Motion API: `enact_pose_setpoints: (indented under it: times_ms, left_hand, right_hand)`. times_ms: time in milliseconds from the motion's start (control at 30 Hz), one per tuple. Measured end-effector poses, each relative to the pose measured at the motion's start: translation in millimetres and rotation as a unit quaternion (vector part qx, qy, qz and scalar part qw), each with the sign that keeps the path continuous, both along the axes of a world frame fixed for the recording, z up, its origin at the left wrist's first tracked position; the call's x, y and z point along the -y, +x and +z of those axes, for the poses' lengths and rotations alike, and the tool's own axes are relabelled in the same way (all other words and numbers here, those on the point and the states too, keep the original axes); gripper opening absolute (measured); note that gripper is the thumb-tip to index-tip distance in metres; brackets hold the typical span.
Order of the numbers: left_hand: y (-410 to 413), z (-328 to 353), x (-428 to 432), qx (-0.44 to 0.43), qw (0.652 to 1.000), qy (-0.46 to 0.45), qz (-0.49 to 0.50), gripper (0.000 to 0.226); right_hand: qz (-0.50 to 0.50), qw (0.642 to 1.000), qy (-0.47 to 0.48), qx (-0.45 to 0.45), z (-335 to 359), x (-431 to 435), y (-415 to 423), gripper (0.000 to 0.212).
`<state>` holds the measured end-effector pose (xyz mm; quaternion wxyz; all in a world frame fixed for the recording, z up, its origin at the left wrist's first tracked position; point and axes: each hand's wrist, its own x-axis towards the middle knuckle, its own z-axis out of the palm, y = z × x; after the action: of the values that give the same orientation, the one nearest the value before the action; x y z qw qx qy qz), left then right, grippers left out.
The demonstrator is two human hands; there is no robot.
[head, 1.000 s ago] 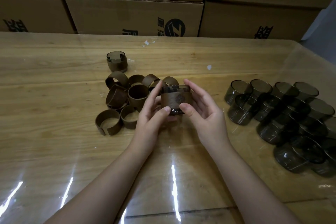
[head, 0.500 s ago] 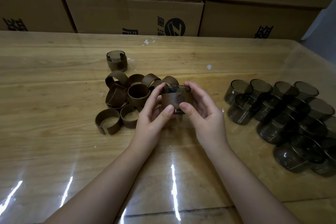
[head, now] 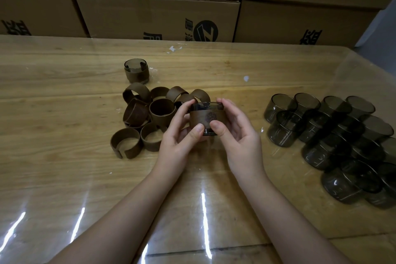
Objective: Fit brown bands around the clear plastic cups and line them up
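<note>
A smoky clear cup with a brown band (head: 205, 117) round it is held above the table's middle. My left hand (head: 180, 141) grips its left side, thumb on the lower front. My right hand (head: 237, 135) grips its right side, thumb on the band's front, fingers curled behind. One banded cup (head: 136, 70) stands upright further back on the left. A heap of loose brown bands (head: 147, 118) lies left of my hands. Several bare smoky cups (head: 330, 135) lie clustered on the right.
The wooden table (head: 64, 178) is covered with a glossy clear sheet. Stacked cardboard boxes (head: 158, 17) form a wall along its far edge. The table's right edge (head: 372, 75) runs diagonally past the bare cups.
Both hands have shifted their fingers slightly on the banded cup, thumbs closing toward each other on its front. The piles of bands and cups have not moved.
</note>
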<state>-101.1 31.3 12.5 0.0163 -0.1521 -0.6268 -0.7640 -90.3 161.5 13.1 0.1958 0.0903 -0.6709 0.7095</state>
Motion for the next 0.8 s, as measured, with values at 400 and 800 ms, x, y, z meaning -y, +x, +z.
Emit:
enact_pose_setpoints:
  times_ms: [400,800]
  left_hand:
    - [-1.4,-5.3,0.1,0.014,1.000,0.001,0.000,0.050]
    - [-6.3,-8.9,-3.2,0.031,0.994,0.073,0.075,0.037]
  right_hand:
    - [-0.012,1.000,0.012,0.006,-2.3,2.7,1.0,0.041]
    - [-0.029,0.999,0.022,0.034,-9.3,11.1,-2.7,0.039]
